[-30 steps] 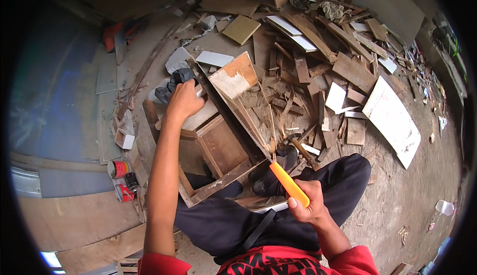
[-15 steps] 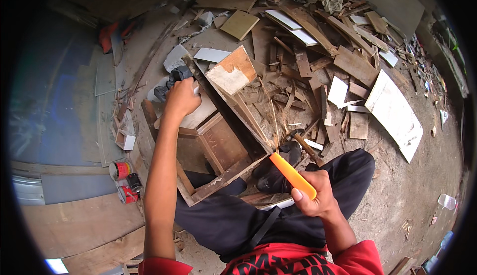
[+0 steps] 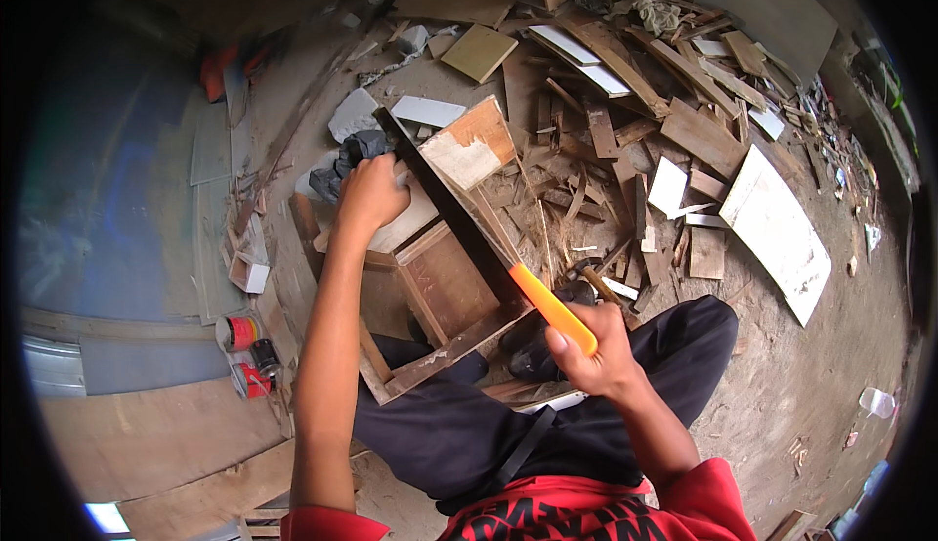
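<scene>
My right hand [image 3: 598,350] is closed round the orange handle of a handsaw [image 3: 445,197]. Its long dark blade slants far and left across a worn wooden frame [image 3: 430,353], which stands between my legs. On the frame's far left part my left hand [image 3: 376,192] is closed, gripping the wood; its fingertips are partly hidden. Dark crumpled cloth [image 3: 360,150] lies right beside that hand. A board with peeling white and orange-brown faces [image 3: 467,142] sits just right of the blade. Where the teeth meet the wood cannot be made out.
A hammer [image 3: 598,282] lies by my shoe, right of the frame. Broken boards and scrap wood [image 3: 699,135] are heaped at the far right, with a large white panel [image 3: 777,233] on the ground. Red cans [image 3: 239,334] stand at the left near a blue-grey sheet [image 3: 122,209].
My right hand and the saw handle have moved away from my body and a little left. More of the blade's flat side shows. The left hand keeps its grip on the frame.
</scene>
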A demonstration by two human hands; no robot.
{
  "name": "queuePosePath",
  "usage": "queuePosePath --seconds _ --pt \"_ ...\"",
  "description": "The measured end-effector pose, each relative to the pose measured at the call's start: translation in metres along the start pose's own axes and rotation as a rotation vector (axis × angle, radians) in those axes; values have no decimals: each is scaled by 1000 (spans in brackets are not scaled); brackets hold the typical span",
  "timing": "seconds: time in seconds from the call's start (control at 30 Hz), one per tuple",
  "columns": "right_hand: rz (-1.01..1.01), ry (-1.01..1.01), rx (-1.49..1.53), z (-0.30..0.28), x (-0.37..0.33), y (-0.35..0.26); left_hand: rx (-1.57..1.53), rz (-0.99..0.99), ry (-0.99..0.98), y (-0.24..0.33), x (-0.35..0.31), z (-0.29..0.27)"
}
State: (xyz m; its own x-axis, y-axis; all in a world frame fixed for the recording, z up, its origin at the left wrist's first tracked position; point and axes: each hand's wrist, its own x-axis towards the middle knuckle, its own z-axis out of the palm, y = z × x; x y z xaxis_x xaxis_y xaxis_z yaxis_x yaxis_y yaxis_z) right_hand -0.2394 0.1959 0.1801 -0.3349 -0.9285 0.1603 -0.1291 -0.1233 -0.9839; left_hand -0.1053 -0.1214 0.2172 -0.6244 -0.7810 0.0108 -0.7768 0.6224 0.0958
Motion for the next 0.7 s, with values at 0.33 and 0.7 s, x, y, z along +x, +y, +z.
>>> queuePosePath --seconds 0.33,0.7 --pt "9 33 17 15 22 -6 5 -25 2 -2 -1 2" --pt "72 22 20 8 21 -12 33 -24 11 2 1 0"
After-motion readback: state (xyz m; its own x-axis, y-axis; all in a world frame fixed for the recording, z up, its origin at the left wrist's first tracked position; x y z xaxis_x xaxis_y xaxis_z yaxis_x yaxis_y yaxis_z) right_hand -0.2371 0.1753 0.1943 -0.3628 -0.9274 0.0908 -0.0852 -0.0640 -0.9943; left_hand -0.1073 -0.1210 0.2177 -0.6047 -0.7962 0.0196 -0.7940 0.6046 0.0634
